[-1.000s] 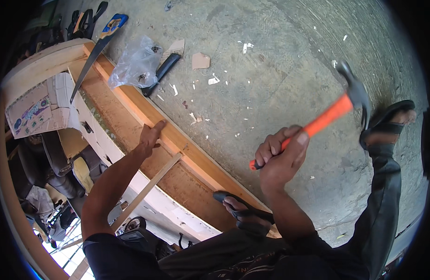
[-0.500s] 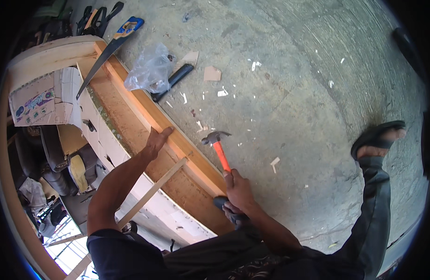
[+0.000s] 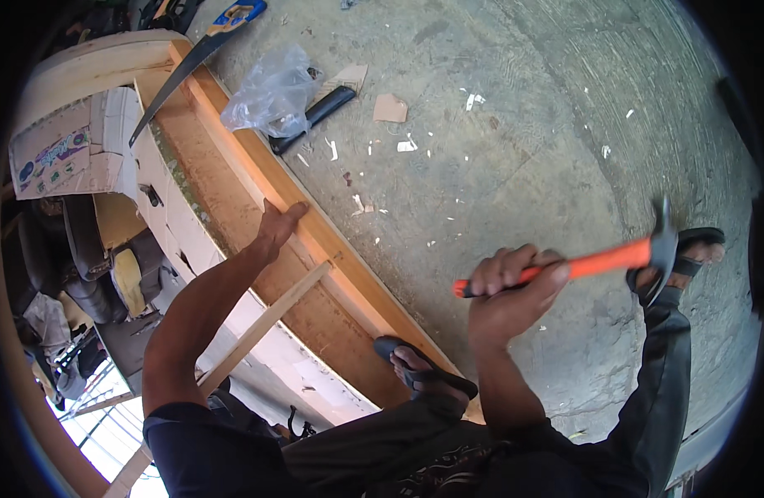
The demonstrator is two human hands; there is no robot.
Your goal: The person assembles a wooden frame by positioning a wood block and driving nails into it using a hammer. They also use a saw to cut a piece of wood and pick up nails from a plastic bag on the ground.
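My right hand (image 3: 515,303) is closed round the handle of a claw hammer (image 3: 610,259) with an orange and black grip. The hammer is raised off to the right, with its head over the floor near my sandalled right foot. A long wooden beam (image 3: 248,163) forms the floor-side edge of a wooden frame. My left hand (image 3: 281,228) grips this beam, its thumb on the top face and its other fingers partly hidden. Just below that hand, a narrow wooden strip (image 3: 266,326) meets the beam at an angle. A nail appears to stand near that joint, too small to be sure.
A handsaw (image 3: 187,87) with a blue handle lies across the frame's far end. Beside the beam are a clear plastic bag (image 3: 270,91), a dark bar-shaped object (image 3: 328,109) and cardboard scraps (image 3: 390,108). My left foot, in a sandal (image 3: 428,375), rests on the frame.
My right hand has swung the hammer up and to the right, away from the beam. The left hand keeps its place on the beam. The view has shifted slightly.
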